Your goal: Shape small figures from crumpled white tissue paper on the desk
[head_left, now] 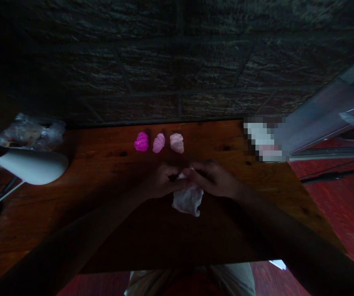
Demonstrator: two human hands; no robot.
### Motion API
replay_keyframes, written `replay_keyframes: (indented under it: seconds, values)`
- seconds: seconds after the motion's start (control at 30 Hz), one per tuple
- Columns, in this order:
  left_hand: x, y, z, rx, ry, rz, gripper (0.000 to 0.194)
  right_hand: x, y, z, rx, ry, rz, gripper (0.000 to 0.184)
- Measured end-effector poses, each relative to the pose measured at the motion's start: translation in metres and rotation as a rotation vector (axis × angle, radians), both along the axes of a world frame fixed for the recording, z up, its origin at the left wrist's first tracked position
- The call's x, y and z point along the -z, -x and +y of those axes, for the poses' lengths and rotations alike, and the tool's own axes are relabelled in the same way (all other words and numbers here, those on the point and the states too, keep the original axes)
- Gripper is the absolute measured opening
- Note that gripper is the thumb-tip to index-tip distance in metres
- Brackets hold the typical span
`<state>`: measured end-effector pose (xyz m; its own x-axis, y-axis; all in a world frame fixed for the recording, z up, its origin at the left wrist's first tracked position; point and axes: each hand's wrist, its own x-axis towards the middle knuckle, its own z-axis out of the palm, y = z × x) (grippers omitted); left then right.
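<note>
Centrally, over the near half of the desk [109, 164], the left grip [163, 181] and the right grip [215, 179] met, fingers of both bare hands clamped on the upper edge of a limp whitish piece [188, 202]. Its bulk lay on the person's side of the fingertips, dropping toward the body, long axis running roughly away from the grip and ending in an uneven lower edge, one corner poking out on the right. Neither hand was clearly nearer: both touched it, the right thumb lying across its top. Light was poor; could not tell whether it was cloth, film or something softer, nor whether its lower edge met the desk.

Beyond the knuckles, toward the wall [164, 70], three lumps sat apart in a row: magenta lump [141, 142] at left, pink lump [159, 143] in the middle, pale pink lump [177, 142] at right. The last was nearest the grip, just ahead of the gap between the wrists. Farther out: white lamp-like shade [38, 167] and crumpled clear plastic [41, 133] at left.
</note>
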<state>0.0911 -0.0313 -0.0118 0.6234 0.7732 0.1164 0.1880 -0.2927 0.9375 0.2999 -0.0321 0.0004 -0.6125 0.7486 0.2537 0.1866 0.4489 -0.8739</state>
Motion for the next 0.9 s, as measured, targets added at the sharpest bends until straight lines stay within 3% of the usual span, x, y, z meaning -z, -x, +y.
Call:
replay_keyframes:
  seconds: [0.27, 0.43, 0.6, 0.9]
  values:
    - [-0.0035, 0.0000, -0.0013, -0.111, -0.024, 0.020, 0.042, 0.0051, 0.0030, 0.0008, 0.105, 0.005, 0.023, 0.042]
    - [-0.0036, -0.0007, -0.0036, -0.196, -0.086, 0.007, 0.040, 0.0057, 0.0044, 0.0029, 0.121, 0.111, 0.051, 0.044]
    - [-0.0019, -0.0010, -0.0008, -0.195, 0.023, -0.031, 0.043, -0.0003, 0.0023, 0.0006, 0.167, 0.054, 0.037, 0.039]
    - [-0.0016, -0.0035, 0.0019, -0.210, 0.078, -0.038, 0.037, 0.0058, 0.0037, -0.0023, 0.132, 0.169, -0.009, 0.064]
